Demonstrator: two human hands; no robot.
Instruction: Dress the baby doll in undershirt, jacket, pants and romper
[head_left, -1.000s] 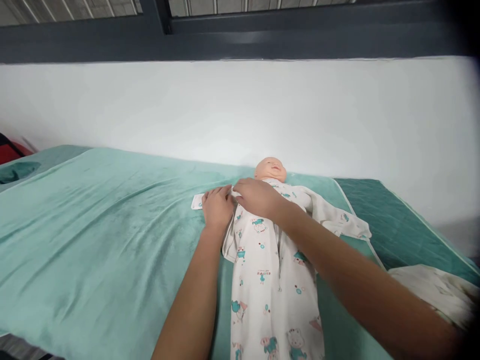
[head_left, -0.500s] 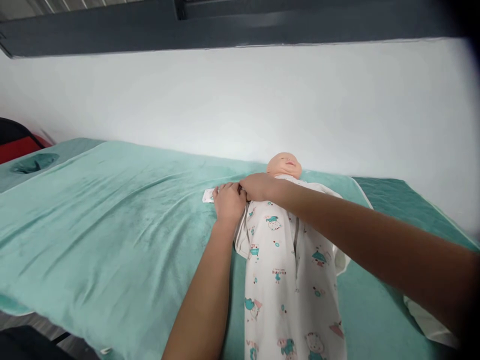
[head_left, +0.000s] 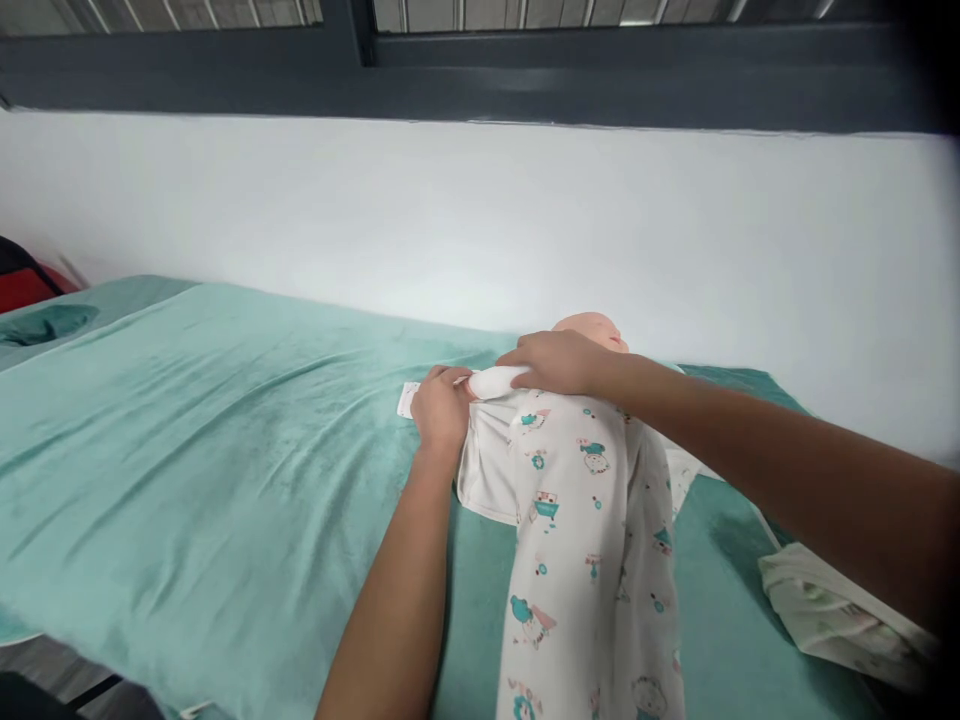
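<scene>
A baby doll (head_left: 589, 324) lies on its back with its head near the wall, partly hidden behind my right hand. White baby clothing (head_left: 566, 500) printed with small animals covers its body and trails toward me. My left hand (head_left: 441, 405) is closed around the end of the doll's arm, where a bit of pinkish doll skin shows. White cloth (head_left: 496, 382) wraps that arm, and the fingers of my right hand (head_left: 559, 362) pinch it near the shoulder. Beneath the arm a plain white flap (head_left: 487, 455) lies spread. A printed cloth end (head_left: 406, 400) sticks out beyond my left hand.
A wrinkled green blanket (head_left: 225, 450) covers the bed. Crumpled pale cloth (head_left: 840, 610) lies at the right, under my right forearm. A white wall (head_left: 375, 220) and a dark window frame (head_left: 525, 90) stand behind. Something red and black (head_left: 26, 280) is at the far left.
My hands have moved apart, my right hand drawing toward the doll's shoulder. The white-wrapped arm now shows between them. The doll's head has turned to the right and the clothing has shifted.
</scene>
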